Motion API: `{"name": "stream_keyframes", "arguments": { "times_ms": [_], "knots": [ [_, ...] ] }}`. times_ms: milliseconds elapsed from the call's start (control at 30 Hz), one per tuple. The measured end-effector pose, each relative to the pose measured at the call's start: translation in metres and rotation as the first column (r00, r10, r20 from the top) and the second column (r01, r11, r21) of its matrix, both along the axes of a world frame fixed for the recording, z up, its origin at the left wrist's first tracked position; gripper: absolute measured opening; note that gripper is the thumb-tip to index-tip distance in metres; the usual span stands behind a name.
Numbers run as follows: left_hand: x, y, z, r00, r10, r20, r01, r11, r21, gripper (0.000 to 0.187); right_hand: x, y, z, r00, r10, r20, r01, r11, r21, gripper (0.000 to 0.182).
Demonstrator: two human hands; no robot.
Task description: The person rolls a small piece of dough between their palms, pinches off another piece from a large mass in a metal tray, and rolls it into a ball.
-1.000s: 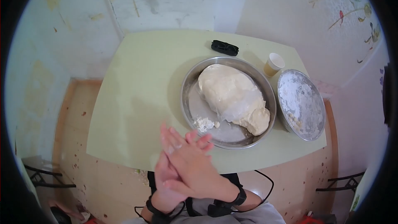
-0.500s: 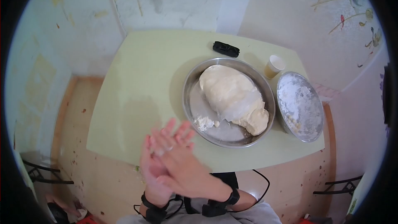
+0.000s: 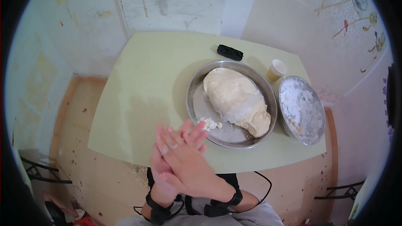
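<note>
My right hand (image 3: 188,165) lies across my left hand (image 3: 159,165), palm towards palm, in front of the table's near edge. The fingers of both hands are stretched out and partly crossed, with small white traces on them. Whether anything lies between the palms is hidden. To their upper right, a round metal pan (image 3: 190,117) holds a large pale mass of dough (image 3: 230,86), partly under thin clear plastic. Beside the dough, at the pan's lower left, are a small heap of white flour (image 3: 205,124) and little dough bits.
A metal bowl (image 3: 321,119) with white flour and some lumps stands right of the pan on the pale green table (image 3: 142,75). Behind are a paper cup (image 3: 277,70) and a black case (image 3: 230,52). Part of another person (image 3: 58,205) shows at the lower left.
Both hands have shifted slightly right, still together, and the right hand's fingers have slid a little over the left. The pan and its contents look the same.
</note>
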State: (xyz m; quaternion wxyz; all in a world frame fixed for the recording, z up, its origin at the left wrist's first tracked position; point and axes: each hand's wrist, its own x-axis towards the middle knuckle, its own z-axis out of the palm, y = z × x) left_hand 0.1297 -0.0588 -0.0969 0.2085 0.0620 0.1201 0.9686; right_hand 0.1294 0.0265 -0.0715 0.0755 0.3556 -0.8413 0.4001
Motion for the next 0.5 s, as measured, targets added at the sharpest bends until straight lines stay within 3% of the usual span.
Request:
{"name": "stream_keyframes", "arguments": {
  "times_ms": [100,133,167,200,233,300,333,433,500],
  "knots": [
    [-0.008,-0.011,-0.006,0.992,0.070,0.104,-0.099,0.945,0.313,0.079,0.018,-0.007,0.003,0.996,0.081,0.026,-0.080,0.996,-0.042,0.075],
    [-0.008,-0.008,-0.007,0.991,0.076,0.107,-0.106,0.944,0.311,0.079,0.022,-0.008,0.006,0.994,0.110,0.028,-0.107,0.990,-0.090,0.075],
    [-0.007,0.000,-0.007,0.995,0.091,0.042,-0.090,0.995,-0.044,0.078,0.021,-0.009,0.005,0.993,0.115,0.030,-0.112,0.989,-0.093,0.075],
    [-0.006,0.006,-0.007,0.996,0.080,-0.024,-0.083,0.915,-0.394,0.077,0.018,-0.009,0.005,0.992,0.120,0.023,-0.118,0.988,-0.095,0.074],
    [-0.002,0.012,-0.007,0.996,0.083,-0.025,-0.086,0.914,-0.395,0.077,0.013,-0.008,0.005,0.992,0.125,0.014,-0.123,0.988,-0.097,0.074],
    [0.008,0.020,-0.009,0.980,-0.177,-0.091,0.151,0.959,-0.241,0.075,0.000,-0.003,0.008,0.999,0.044,0.011,-0.043,0.995,-0.088,0.073],
    [0.009,0.020,-0.007,0.980,-0.175,-0.092,0.149,0.959,-0.241,0.075,-0.005,0.001,0.009,0.999,-0.041,0.007,0.041,0.996,-0.078,0.072],
    [0.000,0.018,-0.004,0.993,-0.094,-0.072,0.073,0.966,-0.248,0.078,-0.011,0.012,0.005,0.991,-0.135,0.006,0.135,0.991,-0.013,0.070],
    [-0.018,0.011,-0.014,0.835,0.211,-0.508,-0.159,0.977,0.144,0.059,0.000,0.007,-0.005,0.997,-0.075,0.016,0.076,0.996,-0.053,0.070]
  ]
}}
